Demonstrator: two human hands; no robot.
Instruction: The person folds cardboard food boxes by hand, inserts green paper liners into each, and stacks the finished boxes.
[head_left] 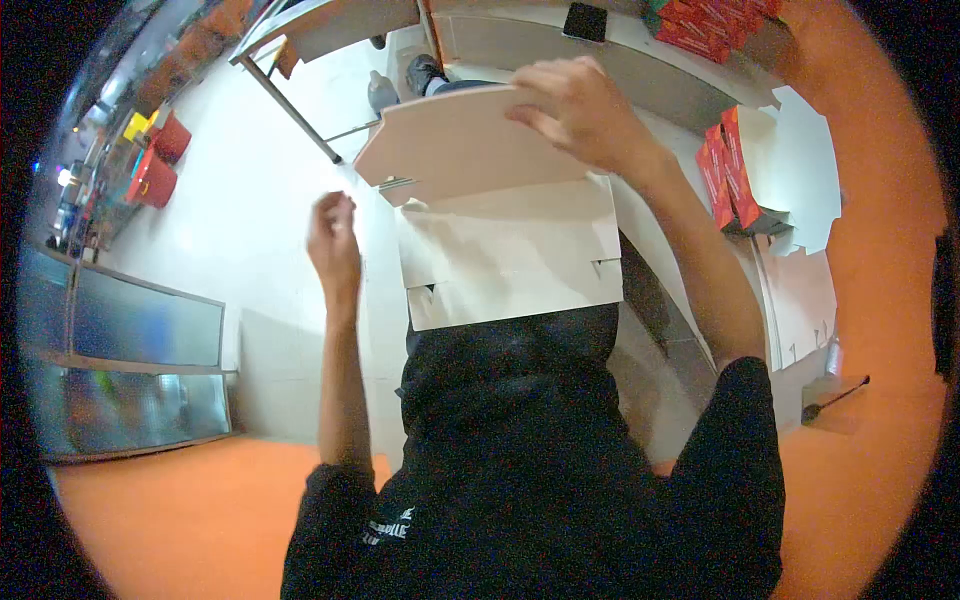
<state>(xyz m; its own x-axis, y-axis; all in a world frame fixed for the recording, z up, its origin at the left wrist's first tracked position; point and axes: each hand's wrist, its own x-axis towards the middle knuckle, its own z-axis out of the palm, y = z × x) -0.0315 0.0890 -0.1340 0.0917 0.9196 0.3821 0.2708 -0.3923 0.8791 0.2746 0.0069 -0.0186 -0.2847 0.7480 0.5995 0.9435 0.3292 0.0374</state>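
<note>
A white cardboard piece (510, 245) rests on my lap, its far panel standing raised and its near panel lying flat with small slots at the sides. My right hand (580, 110) grips the top edge of the raised panel near its right end, thumb on the near side. Off to the left of the cardboard, my left hand (335, 225) is up in the air, touching nothing; its fingers are curled and blurred by motion.
Red printed boxes (725, 170) stand at the right beside more white cardboard (805, 170). Further red packs (705, 25) lie at the top right. Red containers (155, 178) are at the far left. A metal-legged table (290, 105) and a person's shoe (425, 75) are ahead.
</note>
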